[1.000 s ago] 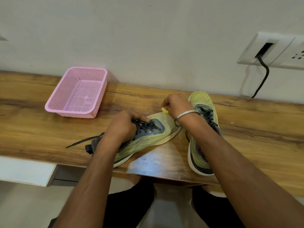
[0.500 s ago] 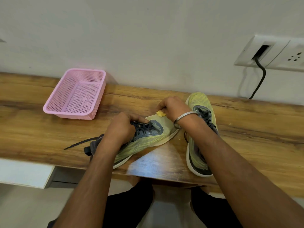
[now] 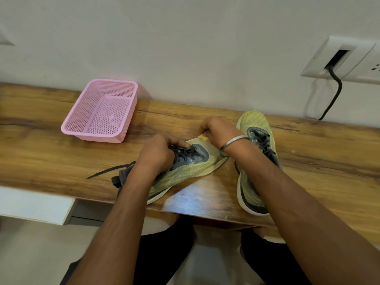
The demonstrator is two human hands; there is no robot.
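Shoe (image 3: pixel 185 171), yellow-green knit, grey laces (image 3: pixel 185 154). Left hand (image 3: pixel 156 155) grips its top; right hand (image 3: pixel 220 132) pinches a yellow scrap (image 3: pixel 202 138), perhaps cloth.

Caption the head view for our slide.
Left hand grips a yellow-green shoe; right hand holds a yellow scrap at its toe.

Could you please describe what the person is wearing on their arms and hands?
Both forearms are bare, no sleeves or gloves in view. A thin, plain silver bangle circles the wrist of the right hand. The left hand and wrist wear nothing visible.
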